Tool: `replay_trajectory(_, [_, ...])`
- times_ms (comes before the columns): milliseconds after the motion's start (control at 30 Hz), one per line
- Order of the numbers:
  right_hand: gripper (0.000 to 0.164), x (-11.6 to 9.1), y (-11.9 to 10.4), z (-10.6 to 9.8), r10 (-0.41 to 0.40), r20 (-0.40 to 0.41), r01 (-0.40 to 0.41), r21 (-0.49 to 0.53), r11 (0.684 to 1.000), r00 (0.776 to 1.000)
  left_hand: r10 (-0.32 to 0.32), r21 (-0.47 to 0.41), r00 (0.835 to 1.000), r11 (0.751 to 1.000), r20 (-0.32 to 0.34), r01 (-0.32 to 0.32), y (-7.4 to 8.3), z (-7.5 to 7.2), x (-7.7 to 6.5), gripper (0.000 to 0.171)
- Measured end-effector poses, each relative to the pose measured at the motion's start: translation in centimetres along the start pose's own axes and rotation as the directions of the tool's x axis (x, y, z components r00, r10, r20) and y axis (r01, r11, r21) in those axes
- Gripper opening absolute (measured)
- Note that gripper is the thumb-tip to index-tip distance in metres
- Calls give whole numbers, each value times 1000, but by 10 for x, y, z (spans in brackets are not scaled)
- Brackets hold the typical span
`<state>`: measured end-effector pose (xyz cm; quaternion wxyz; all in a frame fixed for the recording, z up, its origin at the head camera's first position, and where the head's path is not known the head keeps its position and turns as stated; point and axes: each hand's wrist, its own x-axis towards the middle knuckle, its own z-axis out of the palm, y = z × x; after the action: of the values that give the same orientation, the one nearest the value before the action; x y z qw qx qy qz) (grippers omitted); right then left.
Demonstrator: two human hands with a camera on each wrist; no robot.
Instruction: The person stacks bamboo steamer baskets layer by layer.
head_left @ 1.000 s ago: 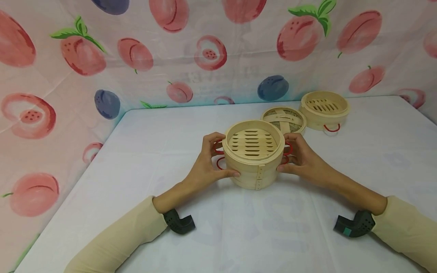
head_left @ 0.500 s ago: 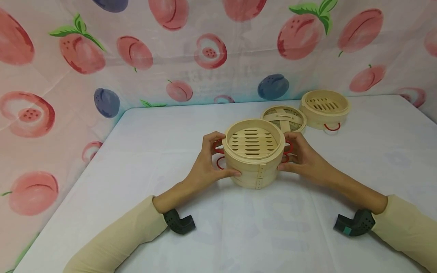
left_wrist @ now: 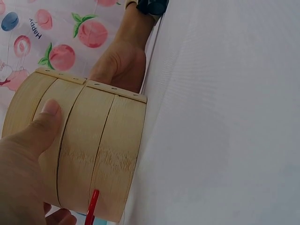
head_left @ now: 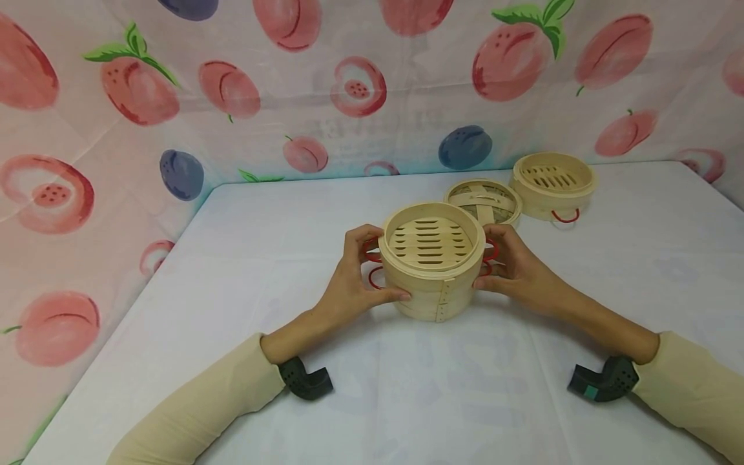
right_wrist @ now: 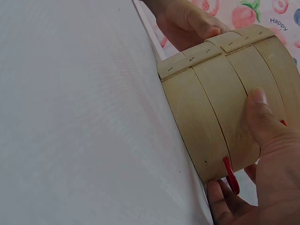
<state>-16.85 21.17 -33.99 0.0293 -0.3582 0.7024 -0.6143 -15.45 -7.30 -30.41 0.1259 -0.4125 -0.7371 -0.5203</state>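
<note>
On the big white table (head_left: pixel 279 252), the stack of 2 steamer baskets (head_left: pixel 427 297) looks to stand upright near the mid., w/ a spare basket (head_left: pixel 531 201) far R & a round lid (head_left: pixel 484 201) just L of it, prob. put back there to leave room. L hand (head_left: pixel 361 271) & R hand (head_left: pixel 517 268) each grip one side of the stack, prob. b/c that keeps it steady & lined up. Both arms (head_left: pixel 302 336) slant in from near L & near R, thumbs (left_wrist: pixel 50 110) on the near side, fingers bent back by the small red handles (right_wrist: pixel 231 177).
</note>
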Motion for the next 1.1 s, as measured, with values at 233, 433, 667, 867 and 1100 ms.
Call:
replay_trajectory(233, [72, 0, 1, -1, 2, 5, -2, -6, 1000, 1000, 24, -6, 1000, 1000, -7, -24, -1, 1, 0, 90])
replay_trajectory(433, [73, 0, 2, -1, 2, 6, -2, 7, 1000, 1000, 14, -10, 1000, 1000, -10, -14, 0, 1, 0, 91])
replay_trajectory(667, [73, 0, 1, -1, 4, 13, -4, 10, 1000, 1000, -18, -17, 1000, 1000, -19, 17, 0, 1, -1, 91])
replay_trajectory(867, [73, 1, 1, 0, -14, 16, 13, 8, 1000, 1000, -16, -30, 1000, 999, -19, 16, -1, 1, 0, 91])
replay_trajectory(1100, [72, 1, 1, 2, -26, 10, 26, 23, 999, 1000, -17, -62, 1000, 998, -11, 16, -4, 0, -1, 90])
